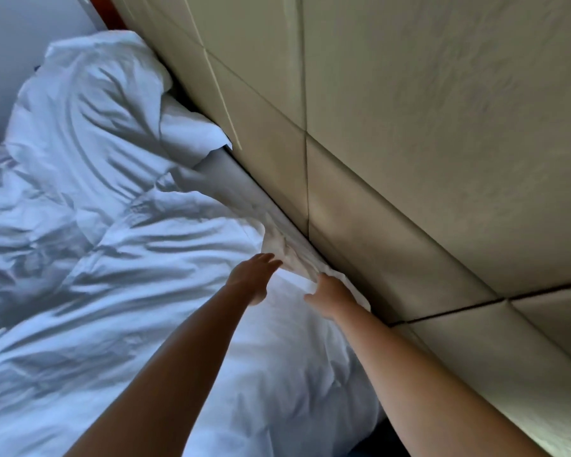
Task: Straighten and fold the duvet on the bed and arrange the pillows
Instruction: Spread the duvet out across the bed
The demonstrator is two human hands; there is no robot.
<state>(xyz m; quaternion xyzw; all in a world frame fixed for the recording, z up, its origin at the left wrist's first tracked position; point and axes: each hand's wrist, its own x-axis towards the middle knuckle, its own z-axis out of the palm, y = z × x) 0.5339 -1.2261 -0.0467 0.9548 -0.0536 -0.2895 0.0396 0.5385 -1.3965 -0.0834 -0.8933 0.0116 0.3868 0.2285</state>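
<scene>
A rumpled white duvet [119, 258] covers most of the bed, bunched in deep folds. Its upper edge [287, 252] lies along the headboard. My left hand [253, 277] reaches to that edge with fingers straight, touching the fabric. My right hand [328, 293] is just to the right, its fingers curled into the duvet edge beside the headboard, gripping it. A white pillow [192, 133] lies further up the bed against the headboard, partly under the heaped duvet. Another heap of white bedding [106, 70] rises at the far end.
A beige padded headboard [409, 143] with square panels fills the right side, close to my right arm. A pale wall [20, 34] stands behind the far end of the bed. A dark gap [386, 433] shows at the near bed corner.
</scene>
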